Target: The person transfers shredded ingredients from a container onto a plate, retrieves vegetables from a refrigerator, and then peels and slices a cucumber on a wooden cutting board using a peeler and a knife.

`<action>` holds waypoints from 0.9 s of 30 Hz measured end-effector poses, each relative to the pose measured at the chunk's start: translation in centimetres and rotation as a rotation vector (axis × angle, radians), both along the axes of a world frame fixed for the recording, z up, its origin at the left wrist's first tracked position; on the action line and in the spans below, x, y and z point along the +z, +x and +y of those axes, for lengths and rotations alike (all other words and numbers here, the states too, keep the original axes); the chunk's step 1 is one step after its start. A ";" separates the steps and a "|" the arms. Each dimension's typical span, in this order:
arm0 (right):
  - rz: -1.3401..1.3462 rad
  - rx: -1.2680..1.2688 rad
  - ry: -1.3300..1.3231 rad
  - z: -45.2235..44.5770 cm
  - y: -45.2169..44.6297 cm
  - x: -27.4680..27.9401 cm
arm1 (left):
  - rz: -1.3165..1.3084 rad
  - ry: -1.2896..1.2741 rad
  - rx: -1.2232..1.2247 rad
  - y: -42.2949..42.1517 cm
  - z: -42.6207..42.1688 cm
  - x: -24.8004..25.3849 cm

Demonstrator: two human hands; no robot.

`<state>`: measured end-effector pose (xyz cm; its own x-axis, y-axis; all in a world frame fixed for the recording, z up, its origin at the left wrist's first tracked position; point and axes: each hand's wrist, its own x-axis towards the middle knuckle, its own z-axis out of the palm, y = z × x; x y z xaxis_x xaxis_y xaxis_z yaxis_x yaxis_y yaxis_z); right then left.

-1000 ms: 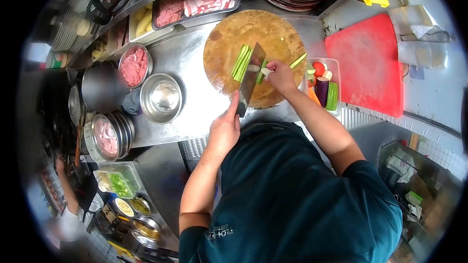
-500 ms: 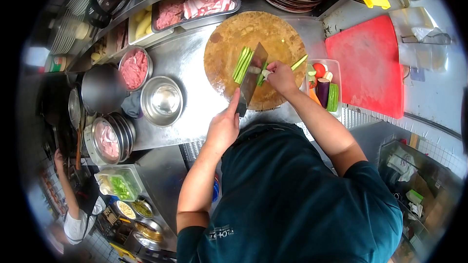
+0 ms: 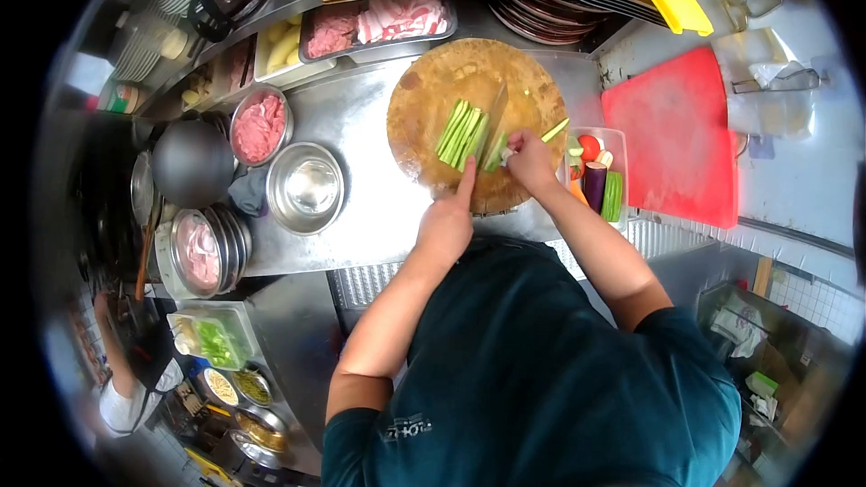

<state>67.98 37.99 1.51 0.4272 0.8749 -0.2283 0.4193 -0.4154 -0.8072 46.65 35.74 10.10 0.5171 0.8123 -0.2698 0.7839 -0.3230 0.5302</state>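
Observation:
My left hand [image 3: 448, 216] is closed on the handle of a cleaver [image 3: 496, 122], its forefinger stretched along the blade. The blade stands nearly edge-on over the round wooden chopping board [image 3: 424, 81]. To its left lies a bundle of cut cucumber strips [image 3: 462, 133], side by side. My right hand [image 3: 532, 162] is on the blade's other side, its fingers bunched against a green cucumber piece [image 3: 494, 153]. Something whitish shows at those fingertips, too small to make out. One more strip of cucumber [image 3: 555, 130] rests near the board's right edge.
Right of the board stands a clear box of vegetables [image 3: 621, 140], then a red cutting board [image 3: 672, 135]. On the left are a steel bowl [image 3: 305, 188] and a bowl of meat [image 3: 260, 128]. A tray of sliced meat [image 3: 401, 18] lies behind. Another person [image 3: 126, 401] is at lower left.
The cleaver has turned from showing its broad face to nearly edge-on. My left hand has moved right and up, and my right hand slightly right and down. The view has shifted a little.

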 end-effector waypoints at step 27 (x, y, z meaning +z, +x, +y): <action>-0.763 1.409 0.169 8.8 0.9 3.8 | 0.172 0.396 -0.244 -0.2 -4.5 1.3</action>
<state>68.93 46.75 5.32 -0.7358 0.6421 -0.2151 0.6772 0.6971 -0.2356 46.41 31.23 11.43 0.6804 0.7302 -0.0629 0.7255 -0.6589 0.1988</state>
